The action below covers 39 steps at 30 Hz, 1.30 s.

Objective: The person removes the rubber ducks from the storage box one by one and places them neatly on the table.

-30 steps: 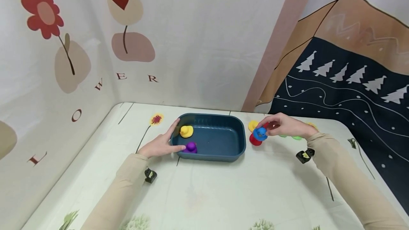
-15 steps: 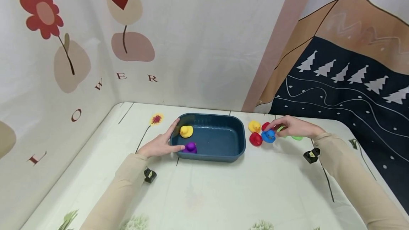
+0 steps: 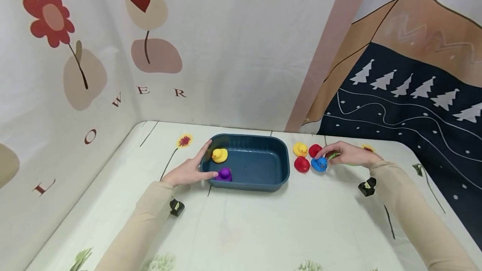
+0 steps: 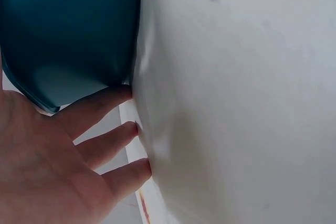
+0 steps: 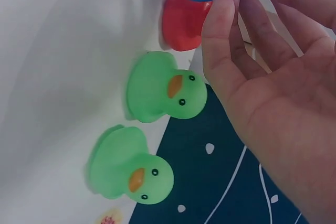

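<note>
My left hand [image 3: 188, 171] rests against the left end of a dark blue plastic tub [image 3: 244, 186], fingers straight and spread. Its thumb lies over the front rim beside a purple rubber duck [image 3: 225, 174]. A yellow duck [image 3: 220, 155] sits behind that one inside the tub. To the right of the tub, my right hand [image 3: 348, 154] pinches a blue rubber duck [image 3: 319, 164] between thumb and fingers, low over the table. Two red ducks, a front one [image 3: 302, 164] and a back one [image 3: 315, 150], and another yellow duck [image 3: 300, 149] are close by.
Two green ducks, a nearer one [image 5: 168, 90] and a farther one [image 5: 131, 166], stand in a row beyond the red duck [image 5: 184, 22] in the right wrist view, largely hidden by my hand from the head. A printed cloth wall [image 3: 226, 74] rises behind the table [image 3: 256, 229].
My right hand has carried the blue duck rightward and down, from in front of the front red duck to its right side. The left hand and the tub have stayed put.
</note>
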Each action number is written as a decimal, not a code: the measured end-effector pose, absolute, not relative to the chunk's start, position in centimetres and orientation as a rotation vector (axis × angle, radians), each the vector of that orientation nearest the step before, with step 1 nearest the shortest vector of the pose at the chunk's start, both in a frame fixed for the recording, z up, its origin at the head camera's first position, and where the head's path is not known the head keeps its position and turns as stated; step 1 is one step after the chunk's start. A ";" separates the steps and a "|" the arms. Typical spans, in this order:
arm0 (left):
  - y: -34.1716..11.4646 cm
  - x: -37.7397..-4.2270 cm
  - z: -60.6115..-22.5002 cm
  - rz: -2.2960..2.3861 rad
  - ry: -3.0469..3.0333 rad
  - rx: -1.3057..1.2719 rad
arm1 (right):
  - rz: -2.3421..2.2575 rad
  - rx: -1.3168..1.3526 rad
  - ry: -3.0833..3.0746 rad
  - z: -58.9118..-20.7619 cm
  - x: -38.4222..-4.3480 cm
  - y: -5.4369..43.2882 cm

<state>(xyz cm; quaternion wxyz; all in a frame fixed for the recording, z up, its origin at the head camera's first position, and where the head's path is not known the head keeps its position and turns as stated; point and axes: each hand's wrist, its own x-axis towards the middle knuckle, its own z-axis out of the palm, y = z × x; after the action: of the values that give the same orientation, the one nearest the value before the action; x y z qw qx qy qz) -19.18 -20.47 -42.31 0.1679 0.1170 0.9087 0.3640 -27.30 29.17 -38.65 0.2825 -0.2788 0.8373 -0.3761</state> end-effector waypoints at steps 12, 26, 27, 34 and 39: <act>-20.5 -19.3 -42.4 1.031 2.593 0.336 | -1.019 -0.759 2.259 -39.8 -27.1 29.0; -20.4 -19.3 -42.3 1.043 2.584 0.330 | -1.053 -0.743 2.267 -40.6 -27.0 29.2; -20.4 -19.3 -42.4 1.043 2.586 0.330 | -1.055 -0.746 2.265 -40.6 -26.9 29.2; -20.4 -19.2 -42.4 1.036 2.586 0.338 | -1.079 -0.758 2.265 -40.5 -26.6 29.3; -20.4 -19.2 -42.4 1.043 2.590 0.340 | -1.080 -0.744 2.324 -39.3 -26.3 29.1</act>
<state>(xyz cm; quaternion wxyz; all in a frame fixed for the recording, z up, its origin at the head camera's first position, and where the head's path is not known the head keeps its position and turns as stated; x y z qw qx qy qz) -19.22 -20.41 -42.43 0.1637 0.1191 0.9084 0.3657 -26.30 29.05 -39.26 0.2343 -0.2709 0.8468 -0.3934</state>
